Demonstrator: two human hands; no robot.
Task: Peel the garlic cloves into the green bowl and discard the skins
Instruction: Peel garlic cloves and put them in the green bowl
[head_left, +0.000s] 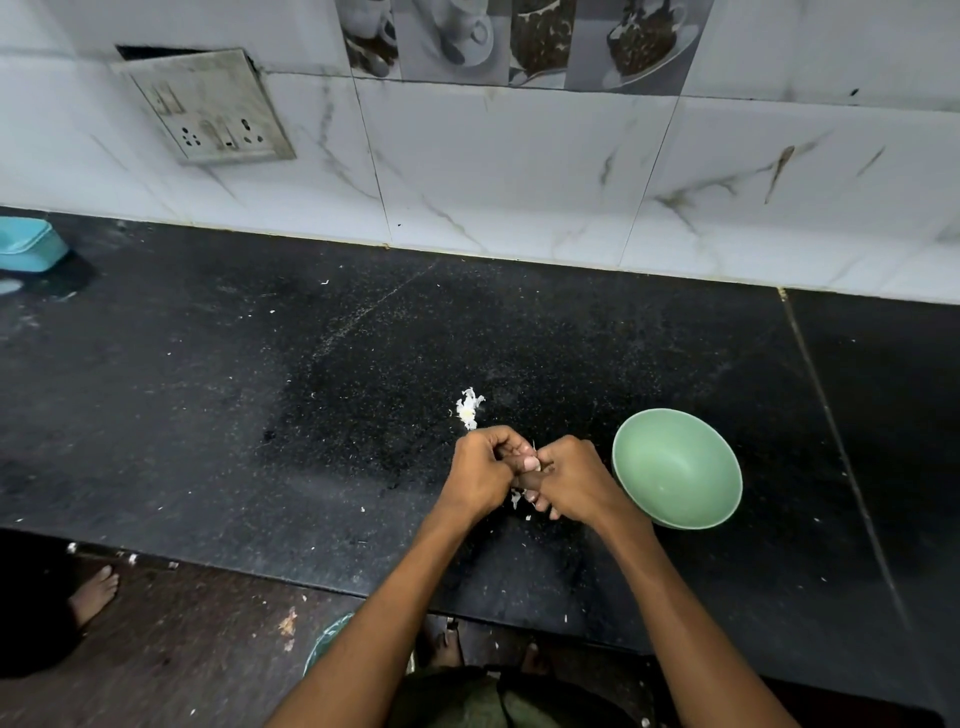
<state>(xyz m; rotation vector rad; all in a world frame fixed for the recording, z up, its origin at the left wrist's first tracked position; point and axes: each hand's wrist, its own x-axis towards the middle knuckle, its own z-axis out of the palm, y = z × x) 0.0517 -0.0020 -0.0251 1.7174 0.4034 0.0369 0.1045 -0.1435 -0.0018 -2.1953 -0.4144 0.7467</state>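
My left hand (480, 470) and my right hand (569, 475) meet above the black counter (260, 415), fingers curled around a garlic clove that is almost fully hidden between them. Thin white skin pokes out under the fingers (516, 499). The green bowl (677, 467) stands just right of my right hand and looks empty. A small heap of white garlic skins (469, 408) lies on the counter just beyond my left hand.
A tiled wall with a switch plate (213, 109) backs the counter. A blue dish (28, 244) sits at the far left. Below the counter edge are a bluish round container (324, 642) on the floor and another person's foot (93, 592).
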